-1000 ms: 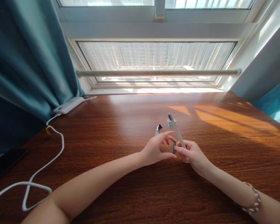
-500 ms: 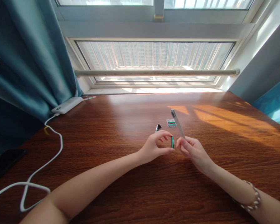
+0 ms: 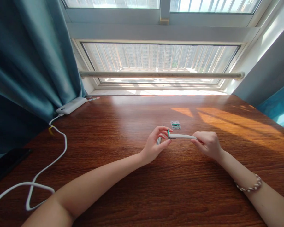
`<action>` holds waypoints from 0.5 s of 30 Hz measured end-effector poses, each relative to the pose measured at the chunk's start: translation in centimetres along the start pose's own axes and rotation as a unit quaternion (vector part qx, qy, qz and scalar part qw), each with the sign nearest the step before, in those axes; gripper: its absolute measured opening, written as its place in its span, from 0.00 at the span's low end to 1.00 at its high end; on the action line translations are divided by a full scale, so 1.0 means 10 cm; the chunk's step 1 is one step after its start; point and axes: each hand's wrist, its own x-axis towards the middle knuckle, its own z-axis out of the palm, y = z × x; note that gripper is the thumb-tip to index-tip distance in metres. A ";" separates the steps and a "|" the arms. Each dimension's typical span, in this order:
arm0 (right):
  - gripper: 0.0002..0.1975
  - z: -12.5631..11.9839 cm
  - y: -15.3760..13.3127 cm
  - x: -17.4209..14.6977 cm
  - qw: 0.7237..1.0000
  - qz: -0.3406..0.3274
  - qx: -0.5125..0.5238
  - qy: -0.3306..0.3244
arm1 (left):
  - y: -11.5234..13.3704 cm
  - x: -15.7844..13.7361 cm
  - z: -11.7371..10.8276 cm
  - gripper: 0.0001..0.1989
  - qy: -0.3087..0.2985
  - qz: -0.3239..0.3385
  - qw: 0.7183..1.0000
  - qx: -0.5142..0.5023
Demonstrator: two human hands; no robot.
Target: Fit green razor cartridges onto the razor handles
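Note:
My left hand [image 3: 155, 142] pinches a green-and-black razor cartridge [image 3: 168, 134] by its ends between thumb and fingertips, above the table. My right hand [image 3: 208, 145] is closed on the end of a white toothbrush [image 3: 183, 136], which lies nearly level and points left. Its bristle end meets the cartridge, the bristles turned down and hard to make out. A silver razor handle [image 3: 159, 140] lies behind my left fingers, partly covered by them. Just beyond both hands is a clear case [image 3: 175, 125] with green-striped cartridges in it.
The brown wooden table [image 3: 142, 195] reaches to the window. A white power bank [image 3: 71, 106] with a white cable [image 3: 65, 145] is at the back left by the blue curtain [image 3: 38, 56]. A dark flat object [image 3: 9, 164] lies at the left edge.
My right hand has swung the toothbrush from upright to nearly level, bringing its head to the cartridge. My left hand has shifted slightly left, still gripping the cartridge.

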 end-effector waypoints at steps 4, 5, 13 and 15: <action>0.18 0.02 -0.06 0.01 0.998 0.033 -0.040 0.032 | -0.02 -0.02 -0.01 0.16 0.000 0.004 1.000 0.018; 0.17 0.02 -0.06 0.01 0.997 0.040 -0.042 0.041 | -0.02 -0.02 -0.01 0.17 0.000 0.006 1.000 0.021; 0.17 0.00 -0.05 0.01 0.997 0.036 -0.047 0.043 | -0.03 -0.03 -0.01 0.17 -0.010 0.010 1.000 0.014; 0.17 0.00 -0.06 0.01 0.997 0.042 -0.048 0.054 | -0.03 -0.03 -0.01 0.18 -0.011 0.008 1.000 0.012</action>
